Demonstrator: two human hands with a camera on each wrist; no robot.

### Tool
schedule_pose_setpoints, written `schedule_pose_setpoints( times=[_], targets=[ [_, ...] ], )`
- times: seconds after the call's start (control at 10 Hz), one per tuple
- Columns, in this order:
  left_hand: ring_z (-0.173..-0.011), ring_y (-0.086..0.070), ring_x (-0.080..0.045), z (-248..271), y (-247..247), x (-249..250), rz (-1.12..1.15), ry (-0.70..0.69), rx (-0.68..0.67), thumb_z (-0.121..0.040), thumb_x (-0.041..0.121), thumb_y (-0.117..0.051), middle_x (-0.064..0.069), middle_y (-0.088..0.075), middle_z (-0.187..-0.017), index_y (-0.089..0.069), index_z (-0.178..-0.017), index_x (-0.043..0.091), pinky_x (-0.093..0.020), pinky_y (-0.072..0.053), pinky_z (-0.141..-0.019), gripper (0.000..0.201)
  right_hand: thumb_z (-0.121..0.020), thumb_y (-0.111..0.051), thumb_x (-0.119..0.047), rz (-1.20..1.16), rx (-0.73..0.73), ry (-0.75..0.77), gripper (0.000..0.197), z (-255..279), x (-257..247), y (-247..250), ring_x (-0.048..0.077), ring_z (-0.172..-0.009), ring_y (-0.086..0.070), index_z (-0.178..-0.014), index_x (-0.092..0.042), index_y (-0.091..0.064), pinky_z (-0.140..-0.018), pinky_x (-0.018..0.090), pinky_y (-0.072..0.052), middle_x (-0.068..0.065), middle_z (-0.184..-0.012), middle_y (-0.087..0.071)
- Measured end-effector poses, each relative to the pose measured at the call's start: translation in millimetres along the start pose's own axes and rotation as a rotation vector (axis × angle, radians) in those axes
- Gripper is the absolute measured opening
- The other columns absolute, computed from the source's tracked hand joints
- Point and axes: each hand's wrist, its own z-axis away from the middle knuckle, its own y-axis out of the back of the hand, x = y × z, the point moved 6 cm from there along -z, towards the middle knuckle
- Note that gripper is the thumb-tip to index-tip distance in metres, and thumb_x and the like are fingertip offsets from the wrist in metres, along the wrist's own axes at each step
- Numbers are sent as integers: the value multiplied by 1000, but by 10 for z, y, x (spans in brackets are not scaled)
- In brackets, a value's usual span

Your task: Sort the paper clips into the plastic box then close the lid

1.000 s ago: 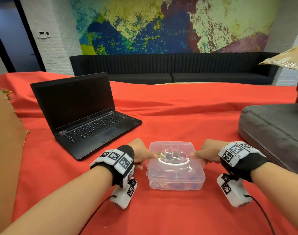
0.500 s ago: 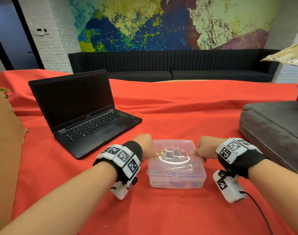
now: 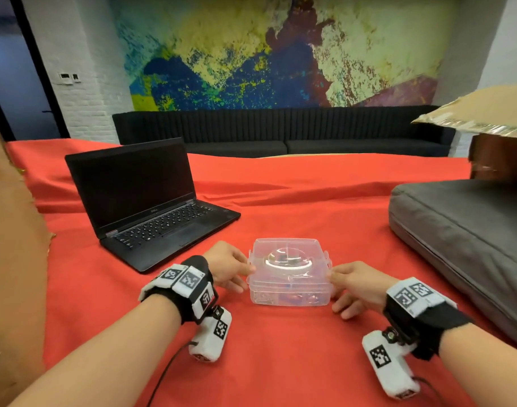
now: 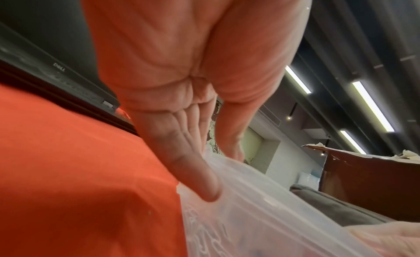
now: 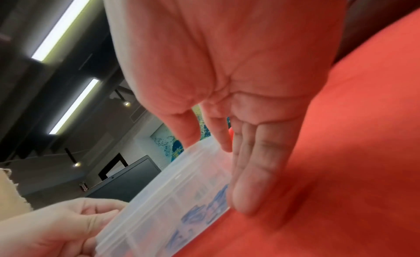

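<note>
A clear plastic box (image 3: 289, 277) stands on the red cloth with its domed lid down. Coloured paper clips (image 5: 204, 212) show faintly through its wall. My left hand (image 3: 233, 268) lies at the box's left side, its straight fingers (image 4: 197, 180) touching the wall of the box (image 4: 250, 216). At the box's right side is my right hand (image 3: 348, 283), whose fingers (image 5: 252, 171) are also straight and lie against the box (image 5: 170, 198). Neither hand holds anything.
An open black laptop (image 3: 151, 201) sits at the back left of the box. A grey cushion (image 3: 463, 239) fills the right side. Cardboard (image 3: 13, 259) stands along the left edge, and a brown box (image 3: 501, 154) is at the far right.
Both hands had curled fingers pinching the box's side edges. Their fingers are now straight and both hands have drawn back toward me along the box's sides.
</note>
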Motion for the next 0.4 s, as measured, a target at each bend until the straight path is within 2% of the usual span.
schedule_pose_setpoints(
  times=[0.1, 0.2, 0.3, 0.4],
  targets=[
    [-48, -59, -16, -44, 93, 66, -17, -4, 81, -85, 0, -64, -13, -59, -68, -58, -90, 4, -24, -55, -42, 9, -97, -43, -21, -6, 11, 26, 26, -90, -120, -47, 21, -51, -58, -110, -4, -58, -37, 24, -49, 16, -83, -54],
    [-48, -59, -15, -169, 168, 42, -52, 25, 88, -84, 0, -65, -13, -59, -67, -59, -89, 3, -25, -55, -43, 9, -97, -44, -22, 31, 3, 17, 24, -288, -165, -66, 19, -49, -57, -107, -7, -59, -36, 25, -49, 14, -83, -54],
    [-48, -62, -15, -329, 247, 80, -84, 7, 93, -82, 4, -67, -17, -64, -75, -63, -96, -2, -24, -54, -43, 15, -95, -47, -26, 144, -39, 15, 27, -437, -235, 18, 16, -52, -58, -103, -5, -62, -38, 24, -49, 8, -84, -59],
    [-45, -63, -14, -423, 216, -16, -123, 25, 13, -82, 10, -67, -11, -65, -63, -66, -94, -2, -24, -52, -42, 17, -92, -50, -37, 255, -130, 49, 33, -487, -230, 98, 12, -56, -59, -98, -9, -65, -42, 23, -47, -1, -78, -59]
  ],
)
